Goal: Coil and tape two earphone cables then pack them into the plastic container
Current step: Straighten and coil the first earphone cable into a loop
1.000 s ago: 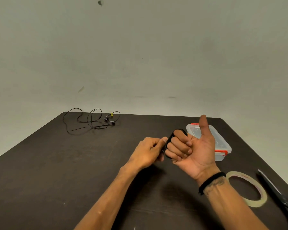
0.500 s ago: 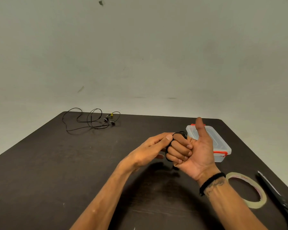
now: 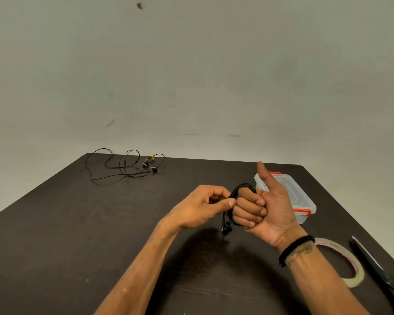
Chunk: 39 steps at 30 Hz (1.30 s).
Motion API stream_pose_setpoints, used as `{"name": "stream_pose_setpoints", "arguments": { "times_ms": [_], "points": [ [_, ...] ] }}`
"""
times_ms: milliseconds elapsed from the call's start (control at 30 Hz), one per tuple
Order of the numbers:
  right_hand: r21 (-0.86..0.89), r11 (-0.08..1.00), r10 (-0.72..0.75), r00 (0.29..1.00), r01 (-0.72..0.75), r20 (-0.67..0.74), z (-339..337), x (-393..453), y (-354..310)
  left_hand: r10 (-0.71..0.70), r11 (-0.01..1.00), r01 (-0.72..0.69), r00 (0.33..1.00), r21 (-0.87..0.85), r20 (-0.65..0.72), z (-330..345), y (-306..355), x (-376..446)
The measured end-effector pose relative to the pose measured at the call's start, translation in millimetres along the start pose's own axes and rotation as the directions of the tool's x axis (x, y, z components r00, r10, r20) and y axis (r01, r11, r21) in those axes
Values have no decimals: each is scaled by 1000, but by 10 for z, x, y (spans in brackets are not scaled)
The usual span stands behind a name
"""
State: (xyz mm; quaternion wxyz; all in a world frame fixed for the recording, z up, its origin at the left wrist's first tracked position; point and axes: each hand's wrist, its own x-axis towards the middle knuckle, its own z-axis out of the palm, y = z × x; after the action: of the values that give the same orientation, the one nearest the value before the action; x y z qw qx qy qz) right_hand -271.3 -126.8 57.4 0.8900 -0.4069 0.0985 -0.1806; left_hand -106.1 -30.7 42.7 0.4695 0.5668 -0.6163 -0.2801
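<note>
A black earphone cable (image 3: 236, 193) is wound in a coil around the curled fingers of my right hand (image 3: 266, 208), whose thumb points up. Its earbuds (image 3: 226, 228) dangle below the coil. My left hand (image 3: 203, 206) pinches the cable at the coil's left side, thumb and fingers closed on it. A second black earphone cable (image 3: 123, 165) lies loose and uncoiled at the far left of the dark table (image 3: 77, 235). The clear plastic container (image 3: 298, 196) with red clips stands just behind my right hand, lid on.
A roll of clear tape (image 3: 347, 262) lies flat at the right, partly behind my right forearm. Black scissors (image 3: 380, 271) lie along the table's right edge. A pale wall rises behind the table.
My left hand has dropped from the top of the coil to its left side, still pinching the cable. The earbuds now hang free below my right fingers.
</note>
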Motion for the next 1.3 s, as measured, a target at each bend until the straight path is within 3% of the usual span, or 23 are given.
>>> {"name": "stream_pose_setpoints", "arguments": {
  "times_ms": [133,233,367,467,667,733,800,867,1000,1100,1200,1300],
  "points": [
    [-8,993,-115,985,115,-132,38,55,46,32,998,-26,992,55,-123,47,-18,31],
    [-116,963,-264,936,242,-234,113,91,139,88,987,-55,971,152,-222,111,-18,60],
    [-342,875,-466,785,342,-407,231,134,265,257,903,-120,921,413,-294,167,31,61],
    [-378,848,-525,693,373,-495,269,161,331,322,837,-125,900,533,-294,233,61,48],
    [-256,873,-487,722,415,-492,312,124,307,346,831,-122,877,543,-333,219,61,46],
    [-387,805,-594,605,451,-530,360,134,364,360,825,-147,880,545,-308,239,86,42],
    [-518,710,-702,428,477,-569,409,163,458,390,804,-187,882,565,-263,293,115,31],
    [-511,697,-703,342,503,-623,445,194,496,422,780,-206,871,591,-253,314,111,36],
    [-318,785,-551,364,531,-751,466,193,439,406,738,-164,883,654,-237,329,70,23],
    [-300,822,-509,386,485,-770,342,200,435,387,728,-132,889,673,-245,297,49,27],
    [-396,851,-525,575,344,-627,123,206,342,367,710,-62,882,701,-294,149,34,31],
    [-702,678,-578,748,218,-325,31,152,203,297,701,18,901,713,-315,-22,-7,10]
  ]
}}
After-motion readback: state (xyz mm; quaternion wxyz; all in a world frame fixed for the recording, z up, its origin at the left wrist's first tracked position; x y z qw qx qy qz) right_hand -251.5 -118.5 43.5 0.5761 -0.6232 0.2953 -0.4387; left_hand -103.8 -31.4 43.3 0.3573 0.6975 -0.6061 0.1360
